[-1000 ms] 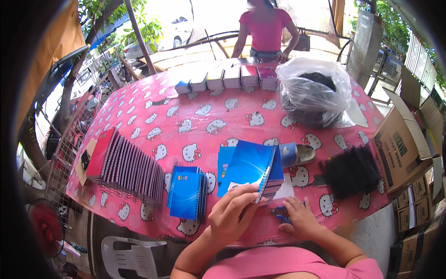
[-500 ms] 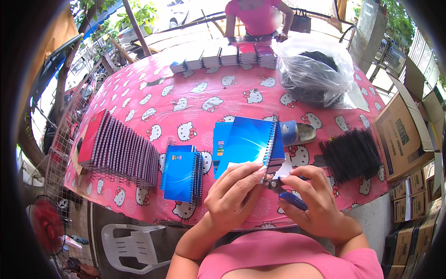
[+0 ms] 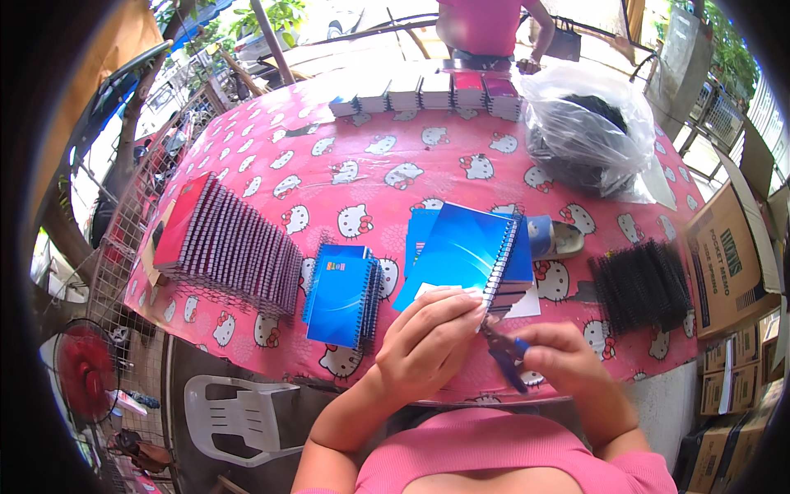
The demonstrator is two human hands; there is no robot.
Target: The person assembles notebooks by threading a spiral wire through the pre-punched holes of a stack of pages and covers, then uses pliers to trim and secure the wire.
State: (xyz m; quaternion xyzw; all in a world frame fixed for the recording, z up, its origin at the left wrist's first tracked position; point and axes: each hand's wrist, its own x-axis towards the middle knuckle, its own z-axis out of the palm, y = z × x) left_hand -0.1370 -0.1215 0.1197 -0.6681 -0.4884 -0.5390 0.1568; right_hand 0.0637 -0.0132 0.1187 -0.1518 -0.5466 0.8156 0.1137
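Note:
A blue spiral-bound notebook (image 3: 462,251) is tilted in front of me, its black wire coil running down the right edge. My left hand (image 3: 428,336) is closed around its lower corner. At the bottom end of the coil are the jaws of blue-handled pliers (image 3: 507,362). My right hand (image 3: 566,359) grips the pliers, their handles spread slightly apart. Behind the held notebook lie more blue notebooks (image 3: 420,229), partly covered by it. To their left is a small stack of blue spiral notebooks (image 3: 336,292).
On the pink patterned tablecloth (image 3: 387,177) stand a long row of red-covered notebooks (image 3: 183,229), black coils (image 3: 642,288), a clear plastic bag (image 3: 568,136) of black material and several far stacks (image 3: 436,92). A cardboard box (image 3: 728,247) stands right; a person (image 3: 479,37) stands across.
My right hand has shifted slightly right and down, and its fingers have wrapped closer round the pliers, whose handles now point downward. The person across the table has turned. The whole view has shifted.

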